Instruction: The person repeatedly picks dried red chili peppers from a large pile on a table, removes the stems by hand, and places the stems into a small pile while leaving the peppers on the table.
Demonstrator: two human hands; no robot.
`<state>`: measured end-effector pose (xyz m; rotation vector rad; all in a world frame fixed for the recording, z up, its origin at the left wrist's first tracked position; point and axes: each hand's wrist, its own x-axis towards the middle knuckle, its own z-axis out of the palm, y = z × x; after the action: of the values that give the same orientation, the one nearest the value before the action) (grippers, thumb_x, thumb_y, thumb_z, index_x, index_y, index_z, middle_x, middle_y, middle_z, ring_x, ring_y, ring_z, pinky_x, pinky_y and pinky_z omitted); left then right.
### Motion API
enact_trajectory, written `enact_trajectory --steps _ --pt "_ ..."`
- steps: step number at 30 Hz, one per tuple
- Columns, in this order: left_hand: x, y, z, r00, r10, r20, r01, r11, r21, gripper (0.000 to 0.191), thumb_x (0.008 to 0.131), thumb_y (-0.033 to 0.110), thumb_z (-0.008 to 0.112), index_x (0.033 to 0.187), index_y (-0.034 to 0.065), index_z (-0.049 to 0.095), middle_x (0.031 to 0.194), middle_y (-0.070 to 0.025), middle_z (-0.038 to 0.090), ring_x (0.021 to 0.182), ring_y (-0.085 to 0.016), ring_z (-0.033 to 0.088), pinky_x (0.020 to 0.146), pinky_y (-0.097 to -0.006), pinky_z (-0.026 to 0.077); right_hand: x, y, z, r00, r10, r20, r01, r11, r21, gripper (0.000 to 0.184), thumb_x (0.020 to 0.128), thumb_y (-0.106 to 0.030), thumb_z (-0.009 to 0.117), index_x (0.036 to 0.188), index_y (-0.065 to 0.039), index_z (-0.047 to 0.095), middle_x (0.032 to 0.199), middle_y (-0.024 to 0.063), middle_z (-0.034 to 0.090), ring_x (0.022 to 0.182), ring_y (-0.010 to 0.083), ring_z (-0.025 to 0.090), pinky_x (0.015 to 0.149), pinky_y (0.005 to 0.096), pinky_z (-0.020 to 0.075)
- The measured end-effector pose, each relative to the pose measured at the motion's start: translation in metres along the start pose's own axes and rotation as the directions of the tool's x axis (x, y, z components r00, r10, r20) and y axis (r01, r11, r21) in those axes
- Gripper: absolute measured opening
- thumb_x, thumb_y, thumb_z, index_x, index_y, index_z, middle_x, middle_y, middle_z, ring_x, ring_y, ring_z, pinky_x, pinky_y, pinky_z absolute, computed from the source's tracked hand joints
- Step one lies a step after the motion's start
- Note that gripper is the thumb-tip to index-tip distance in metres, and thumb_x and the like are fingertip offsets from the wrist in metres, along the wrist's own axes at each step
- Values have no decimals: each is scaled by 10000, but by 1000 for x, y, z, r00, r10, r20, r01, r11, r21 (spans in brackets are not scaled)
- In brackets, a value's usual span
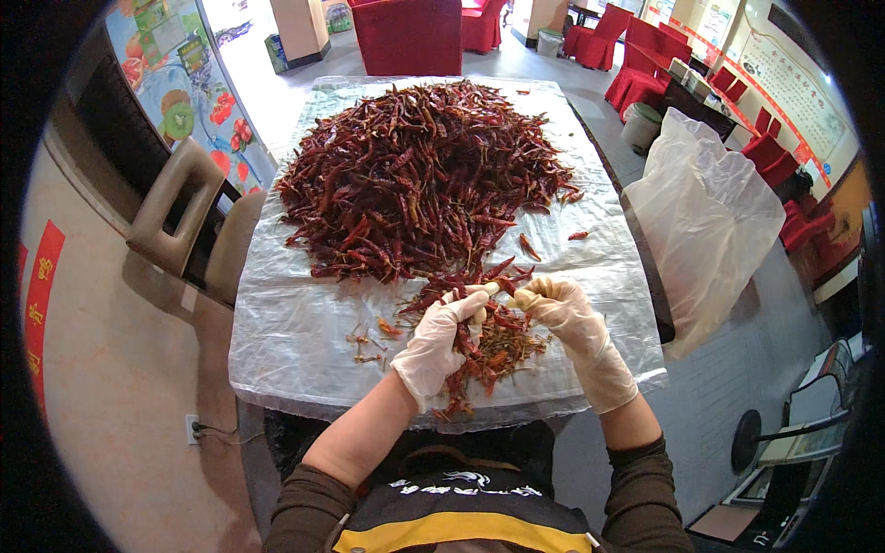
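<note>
My left hand [446, 332], in a thin whitish glove, is closed around several dried red chilies. One dried chili [507, 285] sticks out past its thumb toward the other hand. My gloved right hand [563, 311] pinches at the end of that chili; the fingers hide the exact grip. Under both hands lies a small heap of chili stems and bits [508, 342]. Beyond them rises a large pile of dried red chilies [422, 173], which reaches down to the left hand. All of it rests on clear plastic sheeting [276, 332] spread over a table.
Loose chilies [529, 247] lie right of the pile. A large translucent plastic bag [705, 221] stands against the table's right side. On the left are a beige chair [176, 207] and a wall socket with a plug [193, 429]. A red-covered chair [408, 38] faces the far edge.
</note>
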<state>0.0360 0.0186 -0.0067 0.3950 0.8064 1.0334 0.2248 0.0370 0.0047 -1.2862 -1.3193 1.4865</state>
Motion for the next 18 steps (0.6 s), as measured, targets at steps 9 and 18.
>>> enact_trajectory --steps 9,18 --pt "-6 17 -2 995 -18 94 31 989 -146 188 942 202 551 933 33 633 711 19 573 591 -52 463 475 -186 356 12 -15 -16 973 -183 -138 116 912 -394 232 877 -234 681 802 -15 672 711 40 640 613 88 565 607 263 468" --pt "-13 17 -8 999 -39 -13 38 997 -63 160 912 248 595 878 94 622 722 36 579 609 -51 501 495 -197 395 43 19 -12 811 -562 160 349 247 -904 215 762 -67 690 975 -89 676 841 75 620 823 244 594 726 352 485"
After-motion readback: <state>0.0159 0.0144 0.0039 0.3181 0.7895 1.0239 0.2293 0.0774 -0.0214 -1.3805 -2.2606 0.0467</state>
